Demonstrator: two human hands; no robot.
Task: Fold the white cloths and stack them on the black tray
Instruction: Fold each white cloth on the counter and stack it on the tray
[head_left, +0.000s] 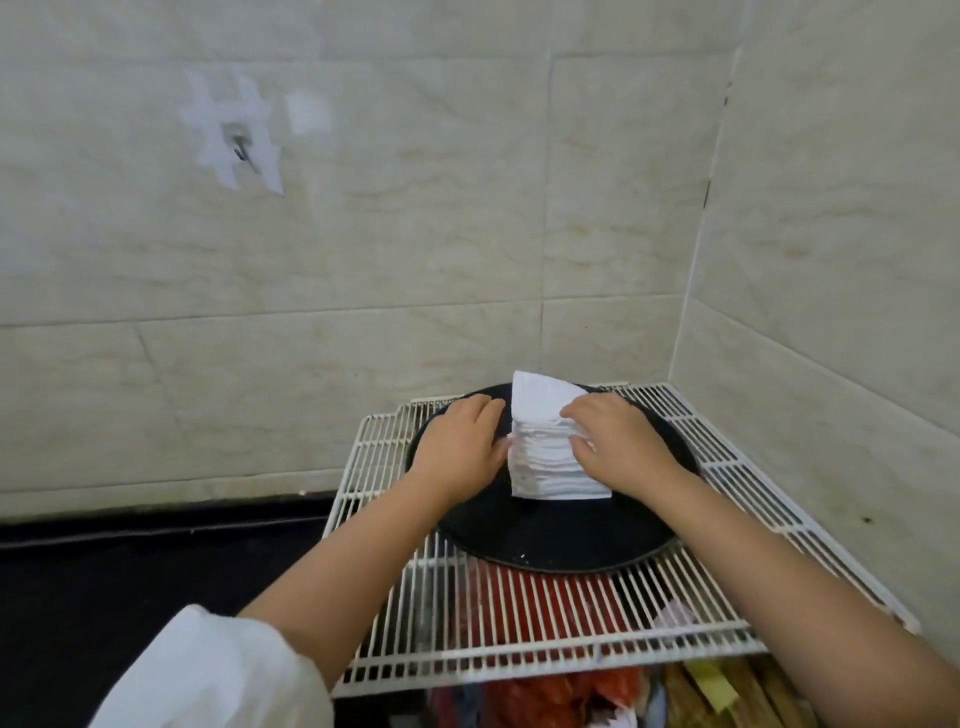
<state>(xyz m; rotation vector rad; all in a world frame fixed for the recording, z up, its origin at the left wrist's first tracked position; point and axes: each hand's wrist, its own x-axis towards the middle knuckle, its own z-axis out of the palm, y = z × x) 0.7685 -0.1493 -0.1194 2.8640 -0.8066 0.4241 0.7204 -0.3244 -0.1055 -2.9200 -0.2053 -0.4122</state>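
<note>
A tall stack of folded white cloths (545, 457) stands on the round black tray (550, 540). My left hand (460, 447) presses flat against the stack's left side, its fingers stretched along it. My right hand (618, 441) lies over the stack's top right, with the fingertips on the top cloth and the thumb against its front edge. Both hands clasp the pile from opposite sides. The top cloth tilts upward at the far end.
The tray rests on a white wire rack (519, 623) set in a tiled corner. Red and mixed items (545, 696) lie beneath the rack. A black counter (130, 571) stretches to the left. Tiled walls stand close behind and to the right.
</note>
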